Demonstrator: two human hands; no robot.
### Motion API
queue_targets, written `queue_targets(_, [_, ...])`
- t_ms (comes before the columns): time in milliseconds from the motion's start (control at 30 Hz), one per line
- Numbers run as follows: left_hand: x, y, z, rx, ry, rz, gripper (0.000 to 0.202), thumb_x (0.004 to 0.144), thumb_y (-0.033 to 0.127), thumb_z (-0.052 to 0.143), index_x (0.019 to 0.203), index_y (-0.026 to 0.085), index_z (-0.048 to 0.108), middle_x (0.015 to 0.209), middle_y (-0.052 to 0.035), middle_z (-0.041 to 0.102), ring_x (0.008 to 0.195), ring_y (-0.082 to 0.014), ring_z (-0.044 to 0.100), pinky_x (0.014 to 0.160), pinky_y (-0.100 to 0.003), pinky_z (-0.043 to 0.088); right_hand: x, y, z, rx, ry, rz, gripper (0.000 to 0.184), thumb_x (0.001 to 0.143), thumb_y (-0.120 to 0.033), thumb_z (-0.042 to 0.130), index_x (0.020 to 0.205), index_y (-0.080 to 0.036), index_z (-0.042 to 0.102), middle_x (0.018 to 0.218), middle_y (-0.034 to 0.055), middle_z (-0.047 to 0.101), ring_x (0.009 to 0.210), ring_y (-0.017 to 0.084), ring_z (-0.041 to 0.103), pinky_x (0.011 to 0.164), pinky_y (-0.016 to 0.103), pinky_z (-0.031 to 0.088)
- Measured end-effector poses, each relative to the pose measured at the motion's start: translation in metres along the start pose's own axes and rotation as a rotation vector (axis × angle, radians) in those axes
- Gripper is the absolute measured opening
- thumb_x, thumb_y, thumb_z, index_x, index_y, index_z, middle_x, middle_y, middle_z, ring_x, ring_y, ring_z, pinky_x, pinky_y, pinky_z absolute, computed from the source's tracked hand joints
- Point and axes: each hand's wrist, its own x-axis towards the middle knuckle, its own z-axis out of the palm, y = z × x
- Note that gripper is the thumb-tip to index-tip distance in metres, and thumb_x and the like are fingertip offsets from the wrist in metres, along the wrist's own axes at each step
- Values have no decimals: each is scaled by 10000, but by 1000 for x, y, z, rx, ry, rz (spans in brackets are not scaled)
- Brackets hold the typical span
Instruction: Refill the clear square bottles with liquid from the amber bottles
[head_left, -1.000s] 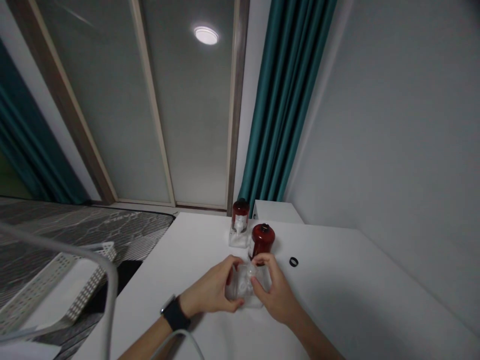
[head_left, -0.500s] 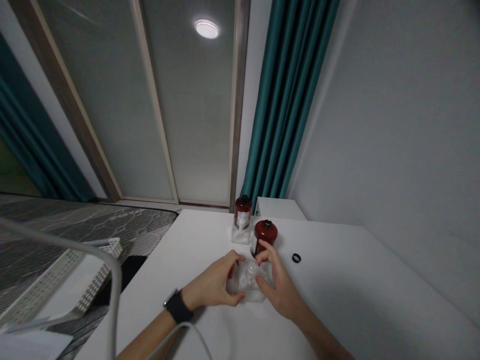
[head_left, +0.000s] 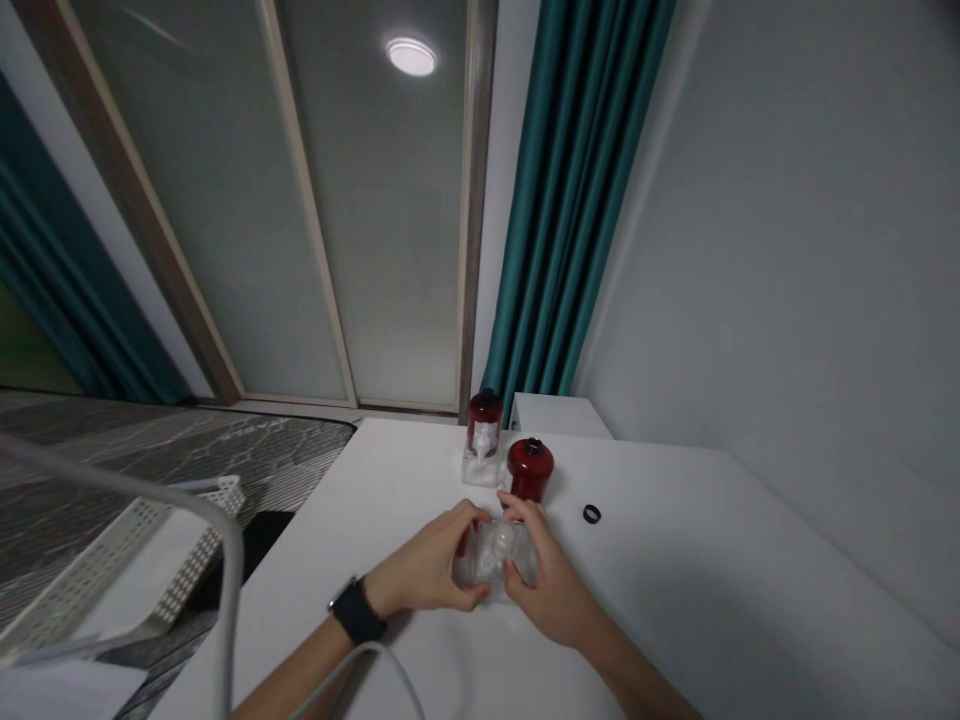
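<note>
Both my hands hold a clear plastic pack [head_left: 496, 556] with a white item inside, partly hidden by my fingers. My left hand [head_left: 427, 560] grips its left side, and my right hand [head_left: 544, 572] grips its right side. Just behind my right fingers stands a dark red bottle [head_left: 530, 470] with a black cap. Farther back, a second dark red bottle [head_left: 484, 420] stands upright in a clear block-shaped pack holding something white. A small black ring [head_left: 592, 514] lies to the right of my right hand.
All this sits on a white table [head_left: 660, 560], with a wall along its right side and a white cabinet [head_left: 559, 416] behind it. A white cable [head_left: 360, 665] crosses my left forearm, which wears a black watch. A white perforated basket [head_left: 142, 555] lies low at left.
My right hand has shifted from the pack's upper right edge further over it, with its fingers drawn closer together. The pack stays between both hands, and the bottles and ring look unmoved.
</note>
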Motion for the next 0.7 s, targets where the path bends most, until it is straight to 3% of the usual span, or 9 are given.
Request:
queue_targets(400, [-1,2,-1,15,-12,-7,590,618,206,771,1142,202,499,998,-25,557,822,-196,528,744,-315,466,-1,0,-1,-28,18,-25,751,738,-51,520,1435,-283,366,1153,54,517,1156,249,509,1116,477,341])
queue_targets(700, [-1,2,0,44,-19,-7,624,619,215,775,1171,200,485,1002,-29,546,825,-204,520,748,-327,461,0,-4,-2,36,-31,81,795,753,-85,533,1489,-256,285,1210,68,503,1221,245,492,1145,467,314])
